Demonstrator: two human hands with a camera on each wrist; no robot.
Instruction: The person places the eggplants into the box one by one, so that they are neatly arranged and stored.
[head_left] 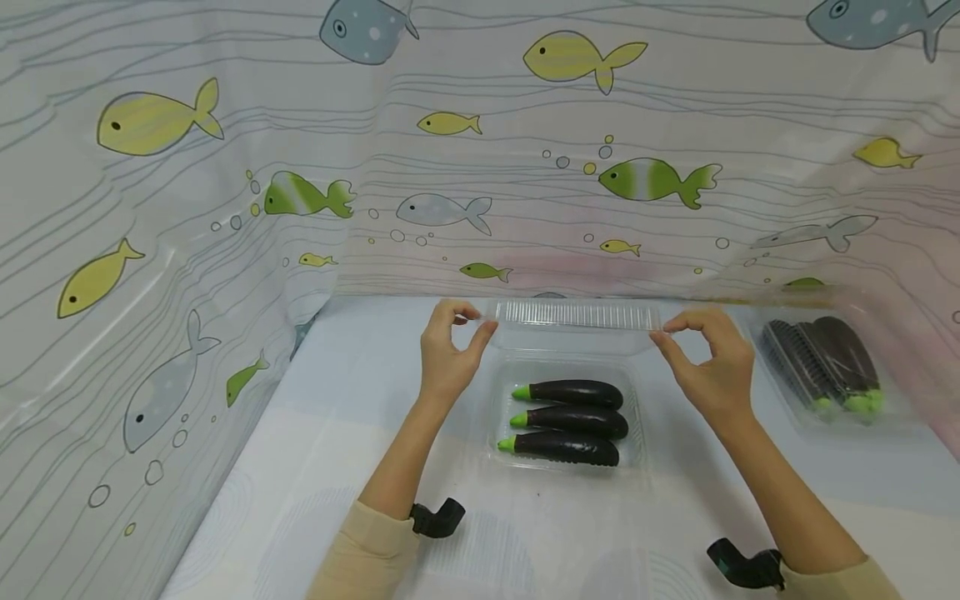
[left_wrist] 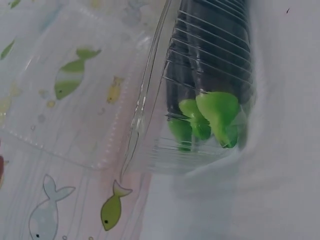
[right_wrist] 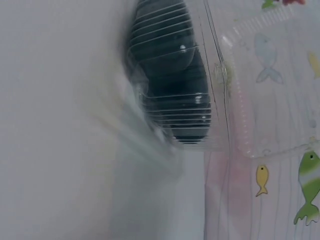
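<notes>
A clear plastic clamshell box lies in front of me in the head view, its ridged lid (head_left: 577, 315) raised at the back. Three dark eggplants (head_left: 573, 421) with green stem ends rest side by side in its base (head_left: 636, 417). My left hand (head_left: 450, 354) pinches the lid's left corner between thumb and fingers. At the opposite corner, my right hand (head_left: 716, 367) pinches it likewise. The left wrist view shows the green stem ends (left_wrist: 217, 112) through the box wall. Rounded dark eggplant ends (right_wrist: 175, 95) show in the right wrist view, beside the lid (right_wrist: 240, 115).
Another clear box (head_left: 795, 417) holding several eggplants (head_left: 843, 354) stands at the right. A fish-print sheet (head_left: 465, 175) hangs behind and at the left of the pale table (head_left: 360, 358). Both wrists wear black mounts (head_left: 438, 518).
</notes>
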